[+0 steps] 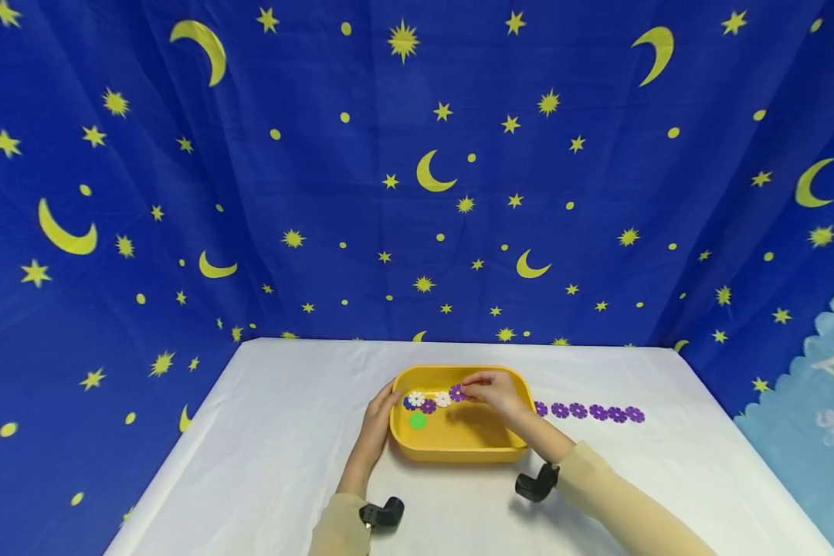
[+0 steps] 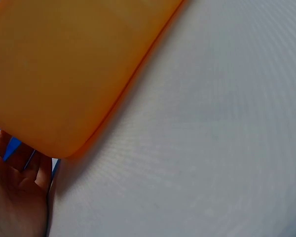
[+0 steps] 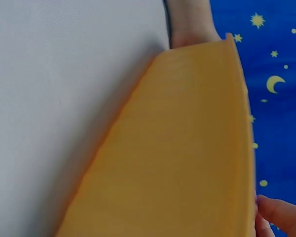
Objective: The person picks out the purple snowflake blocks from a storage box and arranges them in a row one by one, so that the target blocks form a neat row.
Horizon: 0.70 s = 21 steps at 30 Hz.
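Observation:
A yellow plastic tub (image 1: pixel 452 454) stands on the white table. My left hand (image 1: pixel 375 425) holds its left end, fingers at the rim; in the left wrist view that hand (image 2: pixel 19 192) shows beside the tub's corner. Over the inside of the tub, my right hand (image 1: pixel 492 390) pinches a purple snowflake disc (image 1: pixel 458 393) between thumb and fingertips. To the left of this disc lie a white disc (image 1: pixel 442 399), another purple disc (image 1: pixel 428 406), a second white disc (image 1: pixel 416 399) and a partly covered blue disc (image 1: pixel 408 403). A green disc (image 1: pixel 418 421) lies nearer the front.
Several purple discs (image 1: pixel 598 412) lie in a row on the table to the right of the tub, the nearest partly behind its wall. The white tabletop (image 1: pixel 285 432) reaches back to a blue curtain (image 1: pixel 361 232) with yellow moons and stars. A light-blue cloth (image 1: pixel 827 401) hangs at the right.

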Motion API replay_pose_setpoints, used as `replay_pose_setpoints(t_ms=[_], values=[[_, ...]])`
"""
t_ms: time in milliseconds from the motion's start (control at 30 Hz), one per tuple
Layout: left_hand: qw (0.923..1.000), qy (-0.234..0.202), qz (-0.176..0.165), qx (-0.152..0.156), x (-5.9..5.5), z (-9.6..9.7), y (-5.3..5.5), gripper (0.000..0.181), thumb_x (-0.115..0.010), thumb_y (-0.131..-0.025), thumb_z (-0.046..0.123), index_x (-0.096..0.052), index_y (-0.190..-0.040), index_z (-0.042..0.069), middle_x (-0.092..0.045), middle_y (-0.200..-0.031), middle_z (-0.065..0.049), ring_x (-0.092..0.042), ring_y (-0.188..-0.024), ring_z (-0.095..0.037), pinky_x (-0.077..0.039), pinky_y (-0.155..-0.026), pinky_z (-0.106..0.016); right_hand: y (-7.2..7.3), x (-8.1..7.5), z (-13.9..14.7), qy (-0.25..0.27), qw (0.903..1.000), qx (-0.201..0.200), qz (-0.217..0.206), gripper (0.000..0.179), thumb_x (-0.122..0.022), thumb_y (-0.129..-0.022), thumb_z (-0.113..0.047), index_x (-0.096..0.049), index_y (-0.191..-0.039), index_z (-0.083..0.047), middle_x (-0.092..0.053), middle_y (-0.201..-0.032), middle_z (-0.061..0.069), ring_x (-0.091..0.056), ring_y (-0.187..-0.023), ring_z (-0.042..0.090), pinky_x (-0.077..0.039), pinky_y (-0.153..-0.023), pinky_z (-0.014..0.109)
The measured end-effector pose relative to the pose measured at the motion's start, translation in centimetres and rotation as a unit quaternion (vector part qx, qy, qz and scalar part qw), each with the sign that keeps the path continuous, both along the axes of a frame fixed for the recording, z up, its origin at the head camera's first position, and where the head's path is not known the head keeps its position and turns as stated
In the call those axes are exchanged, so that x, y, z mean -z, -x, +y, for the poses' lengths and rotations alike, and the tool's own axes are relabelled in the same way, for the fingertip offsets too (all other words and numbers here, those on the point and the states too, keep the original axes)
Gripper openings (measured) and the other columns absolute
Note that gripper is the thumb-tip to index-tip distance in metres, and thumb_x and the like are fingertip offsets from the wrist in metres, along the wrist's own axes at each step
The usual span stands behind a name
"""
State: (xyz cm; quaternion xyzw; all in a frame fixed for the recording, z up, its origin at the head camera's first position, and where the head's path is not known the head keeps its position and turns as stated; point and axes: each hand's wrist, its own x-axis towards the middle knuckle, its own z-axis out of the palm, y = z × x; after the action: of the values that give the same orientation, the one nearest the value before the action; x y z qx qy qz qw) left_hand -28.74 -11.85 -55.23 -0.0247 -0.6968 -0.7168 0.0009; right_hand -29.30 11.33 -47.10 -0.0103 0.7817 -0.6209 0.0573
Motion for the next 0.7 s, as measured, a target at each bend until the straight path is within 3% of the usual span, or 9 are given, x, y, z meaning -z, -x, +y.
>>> replay_pose_setpoints(t_ms=[300,467,700], values=[[0.9999,-0.010,-0.009,0.010,-0.1,-0.2,0.1,0.048,-0.043,-0.101,0.024,-0.039,-0.144,0.004,-0.036,-0.152,-0.014,-0.025,-0.145,-0.034,-0.014,-0.121,-0.052,0.0,-1.2,3.0,0.022,0.9995,0.023,-0.008,0.022,-0.066,-0.086,-0.002,-0.065,-0.103,0.013,-0.072,-0.081,0.000,-0.065,-0.068,0.005,-0.061,-0.075,0.030],[0.9999,-0.004,-0.009,0.005,0.0,0.0,0.0,0.050,-0.044,-0.100,0.031,-0.039,-0.145,0.008,-0.037,-0.152,-0.012,-0.026,-0.145,-0.032,-0.016,-0.122,-0.050,0.2,-1.6,5.0,0.045,0.9982,0.040,-0.005,0.024,-0.065,-0.087,-0.001,-0.064,-0.105,0.014,-0.069,-0.077,-0.006,-0.064,-0.069,0.003,-0.060,-0.072,0.023],[0.9999,-0.009,-0.005,0.001,0.1,0.2,0.0,0.054,-0.046,-0.098,0.036,-0.040,-0.144,0.009,-0.038,-0.152,-0.011,-0.027,-0.145,-0.031,-0.016,-0.122,-0.049,0.0,-1.7,7.7,0.031,0.9971,0.068,-0.013,0.024,-0.065,-0.088,-0.006,-0.064,-0.106,0.010,-0.067,-0.076,-0.010,-0.064,-0.072,0.001,-0.059,-0.072,0.018]])
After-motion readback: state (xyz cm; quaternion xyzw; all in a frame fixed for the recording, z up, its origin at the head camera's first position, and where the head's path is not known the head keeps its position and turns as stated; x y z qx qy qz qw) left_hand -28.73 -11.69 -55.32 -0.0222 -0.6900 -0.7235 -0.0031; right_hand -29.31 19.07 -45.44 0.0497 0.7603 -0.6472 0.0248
